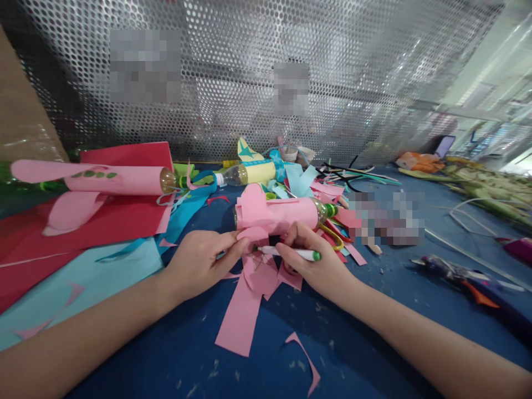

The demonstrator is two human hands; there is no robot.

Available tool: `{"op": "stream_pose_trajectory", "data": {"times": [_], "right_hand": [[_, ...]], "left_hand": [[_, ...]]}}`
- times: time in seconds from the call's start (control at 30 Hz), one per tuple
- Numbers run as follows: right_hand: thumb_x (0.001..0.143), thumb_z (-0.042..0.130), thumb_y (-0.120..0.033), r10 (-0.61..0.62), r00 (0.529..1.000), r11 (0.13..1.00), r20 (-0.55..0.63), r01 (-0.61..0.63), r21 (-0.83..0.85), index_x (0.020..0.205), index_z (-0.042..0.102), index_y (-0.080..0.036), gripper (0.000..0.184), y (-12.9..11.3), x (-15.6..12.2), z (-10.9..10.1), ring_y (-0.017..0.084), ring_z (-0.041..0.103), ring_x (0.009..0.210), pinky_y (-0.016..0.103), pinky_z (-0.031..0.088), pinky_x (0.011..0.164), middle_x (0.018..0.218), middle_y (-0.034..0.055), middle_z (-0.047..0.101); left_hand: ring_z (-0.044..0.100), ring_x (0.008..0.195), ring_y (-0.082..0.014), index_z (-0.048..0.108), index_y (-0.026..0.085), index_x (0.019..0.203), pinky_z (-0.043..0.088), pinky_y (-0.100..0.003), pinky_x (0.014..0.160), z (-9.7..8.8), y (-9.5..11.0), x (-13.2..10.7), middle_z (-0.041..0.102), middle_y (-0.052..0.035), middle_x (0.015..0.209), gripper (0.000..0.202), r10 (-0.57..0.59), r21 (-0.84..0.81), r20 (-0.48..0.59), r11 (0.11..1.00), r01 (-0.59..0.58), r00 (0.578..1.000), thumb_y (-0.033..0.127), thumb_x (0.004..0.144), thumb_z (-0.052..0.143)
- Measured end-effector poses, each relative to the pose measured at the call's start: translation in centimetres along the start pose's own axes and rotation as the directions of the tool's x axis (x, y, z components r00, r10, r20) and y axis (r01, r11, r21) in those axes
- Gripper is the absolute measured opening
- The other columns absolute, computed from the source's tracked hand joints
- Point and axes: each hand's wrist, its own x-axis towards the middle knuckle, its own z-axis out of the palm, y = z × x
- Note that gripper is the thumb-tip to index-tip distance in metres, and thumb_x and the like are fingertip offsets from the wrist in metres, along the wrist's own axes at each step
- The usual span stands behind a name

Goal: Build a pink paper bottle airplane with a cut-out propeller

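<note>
A plastic bottle wrapped in pink paper (pixel 282 213) lies on its side on the blue table (pixel 374 310), its green cap to the right. My left hand (pixel 199 263) pinches a pink paper piece (pixel 255 271) just below the bottle. My right hand (pixel 316 260) is closed round a white marker with a green end (pixel 291 253), its tip pointing left at that paper. Yellow-handled scissors (pixel 332 233) lie partly hidden behind my right hand.
A second pink-wrapped bottle (pixel 103 177) rests on red paper (pixel 103 221) at the left. A yellow-wrapped bottle (pixel 249 173) lies further back. Light blue paper (pixel 83 271) and pink offcuts (pixel 241 321) cover the near table. A perforated metal screen (pixel 249 72) closes the back.
</note>
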Motion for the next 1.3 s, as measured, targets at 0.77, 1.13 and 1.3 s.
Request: {"op": "stream_pose_trajectory", "data": {"times": [0.77, 1.13, 1.3], "right_hand": [[0.081, 0.060, -0.030, 0.030, 1.000, 0.997, -0.004, -0.029, 0.065, 0.068, 0.041, -0.023, 0.024, -0.44, -0.27, 0.21, 0.008, 0.038, 0.047, 0.024, 0.029, 0.046, 0.055, -0.0079, 0.046], [0.083, 0.059, -0.035, -0.004, 0.999, 0.999, 0.043, 0.002, 0.040, 0.069, 0.042, -0.023, 0.026, -0.18, 0.05, 0.24, 0.009, 0.042, 0.048, 0.025, 0.032, 0.047, 0.058, -0.0053, 0.051], [0.084, 0.060, -0.035, -0.009, 0.999, 1.000, 0.038, 0.008, 0.029, 0.069, 0.043, -0.023, 0.026, -0.03, 0.05, 0.23, 0.009, 0.041, 0.048, 0.025, 0.032, 0.047, 0.058, -0.0053, 0.050]], "left_hand": [[0.058, 0.046, -0.0118, 0.069, 0.018, 0.066, 0.036, -0.023, 0.045, -0.22, 0.21, 0.19, 0.063, 0.0001, 0.050, 0.049, 0.024, 0.016, -0.002, 1.000, -0.024, 1.000, 0.035, 0.098, 0.036], [0.062, 0.049, -0.0133, 0.071, 0.017, 0.074, 0.036, -0.024, 0.047, 0.26, -0.30, -0.19, 0.067, -0.0001, 0.055, 0.043, 0.024, -0.018, -0.015, 1.000, -0.024, 1.000, 0.034, 0.098, 0.039], [0.061, 0.047, -0.0127, 0.070, 0.018, 0.074, 0.035, -0.023, 0.045, 0.22, -0.17, -0.08, 0.065, 0.0008, 0.053, 0.042, 0.041, -0.029, -0.030, 0.999, -0.042, 0.999, 0.033, 0.098, 0.039]]}}
